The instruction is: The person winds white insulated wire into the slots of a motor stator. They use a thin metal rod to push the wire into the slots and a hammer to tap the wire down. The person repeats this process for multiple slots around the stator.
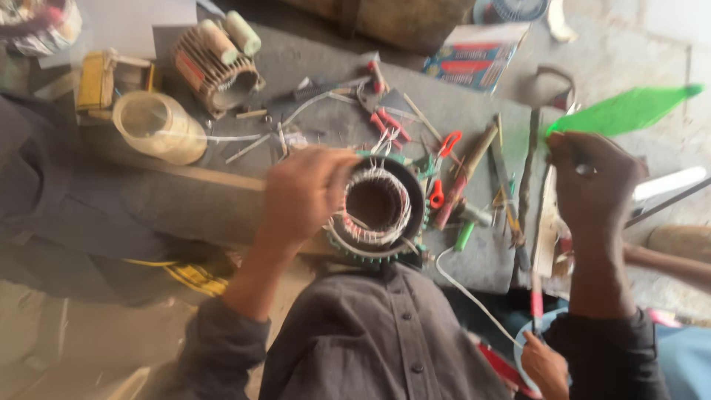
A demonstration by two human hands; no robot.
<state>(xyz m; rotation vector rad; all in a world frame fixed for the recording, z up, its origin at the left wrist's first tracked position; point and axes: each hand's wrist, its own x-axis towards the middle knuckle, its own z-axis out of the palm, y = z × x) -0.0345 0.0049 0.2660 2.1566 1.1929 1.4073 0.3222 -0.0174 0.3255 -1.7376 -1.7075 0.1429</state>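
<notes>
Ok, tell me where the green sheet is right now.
The green sheet is at the upper right of the head view, pinched in the right hand, above the tools scattered on the grey bench.

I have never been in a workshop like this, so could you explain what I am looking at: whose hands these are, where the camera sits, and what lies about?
The single picture comes from a camera worn on the person's head, looking down, and it is motion-blurred. The left hand grips a round motor stator, a metal ring wound with wire. The right hand holds up a thin green sheet. On the grey workbench lie red-handled pliers, a roll of clear tape and a finned motor housing. The smaller hand at the bottom looks like another person's.
</notes>
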